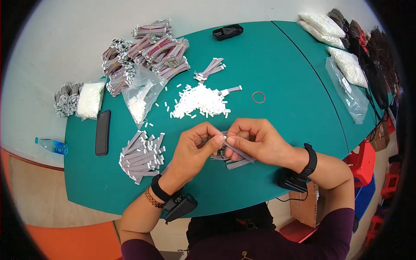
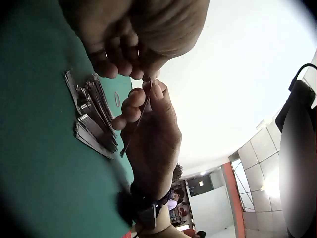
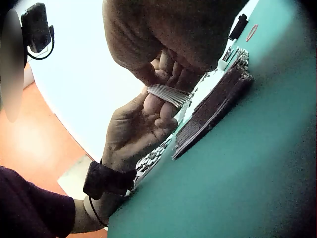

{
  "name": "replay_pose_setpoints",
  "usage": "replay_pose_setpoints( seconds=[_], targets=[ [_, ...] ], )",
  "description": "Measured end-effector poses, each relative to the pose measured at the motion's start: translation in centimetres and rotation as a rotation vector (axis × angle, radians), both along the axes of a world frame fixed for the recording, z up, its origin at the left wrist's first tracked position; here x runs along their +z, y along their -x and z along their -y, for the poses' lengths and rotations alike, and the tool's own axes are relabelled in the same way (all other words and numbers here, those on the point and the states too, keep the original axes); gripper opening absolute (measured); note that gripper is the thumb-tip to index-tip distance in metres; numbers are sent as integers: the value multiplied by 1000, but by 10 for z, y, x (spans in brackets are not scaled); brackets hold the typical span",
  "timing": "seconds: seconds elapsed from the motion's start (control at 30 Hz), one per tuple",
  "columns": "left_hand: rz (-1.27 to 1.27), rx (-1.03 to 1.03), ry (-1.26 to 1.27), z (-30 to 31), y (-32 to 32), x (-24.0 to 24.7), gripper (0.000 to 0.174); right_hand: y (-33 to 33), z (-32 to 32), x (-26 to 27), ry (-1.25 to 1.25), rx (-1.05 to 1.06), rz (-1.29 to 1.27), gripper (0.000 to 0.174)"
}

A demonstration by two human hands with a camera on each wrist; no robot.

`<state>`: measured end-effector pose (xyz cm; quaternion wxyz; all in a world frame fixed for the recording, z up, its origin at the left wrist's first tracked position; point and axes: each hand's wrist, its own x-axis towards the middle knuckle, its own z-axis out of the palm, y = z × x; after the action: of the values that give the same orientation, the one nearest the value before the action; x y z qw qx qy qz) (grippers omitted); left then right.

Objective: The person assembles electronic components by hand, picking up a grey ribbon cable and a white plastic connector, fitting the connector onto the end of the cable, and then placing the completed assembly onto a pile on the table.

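Both hands meet fingertip to fingertip above the table. My right hand (image 1: 255, 141) pinches a grey flat ribbon cable (image 3: 168, 94) near its end, thumb on top; the rest of the strip slants down beneath the palm. Thumb and forefinger of my left hand (image 1: 197, 147) pinch a small white connector piece (image 1: 225, 138) at that end, mostly hidden by the fingertips. Under the right hand lies a bundle of grey ribbon cables (image 2: 96, 111). Left of the hands, a heap of grey cables with white ends (image 1: 141, 158) is spread out.
Ahead of the hands lies a pile of small white pieces (image 1: 201, 102), beside an open plastic bag (image 1: 143, 93). Tied cable bundles (image 1: 158, 50) are stacked behind. A phone (image 1: 102, 132) lies at left, a red rubber band (image 1: 258, 97) at right, filled white bags (image 1: 349, 67) far right.
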<state>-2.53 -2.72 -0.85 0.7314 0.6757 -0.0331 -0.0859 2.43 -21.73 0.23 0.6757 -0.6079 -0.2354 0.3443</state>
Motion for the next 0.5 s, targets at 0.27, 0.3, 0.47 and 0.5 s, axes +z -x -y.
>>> replay_pose_setpoints(
  seconds=[0.27, 0.3, 0.47, 0.5],
  targets=[
    [21, 9, -36, 1, 2, 0, 13, 0, 1, -3, 20, -5, 2, 14],
    [25, 5, -52, 2, 2, 0, 13, 1, 1, -2, 33, -4, 10, 14],
    [52, -14, -86, 3, 4, 2, 15, 5, 0, -3, 9, -21, 22, 12],
    [55, -19, -95, 2, 5, 2, 15, 5, 0, -5, 10, -21, 32, 12]
  ],
)
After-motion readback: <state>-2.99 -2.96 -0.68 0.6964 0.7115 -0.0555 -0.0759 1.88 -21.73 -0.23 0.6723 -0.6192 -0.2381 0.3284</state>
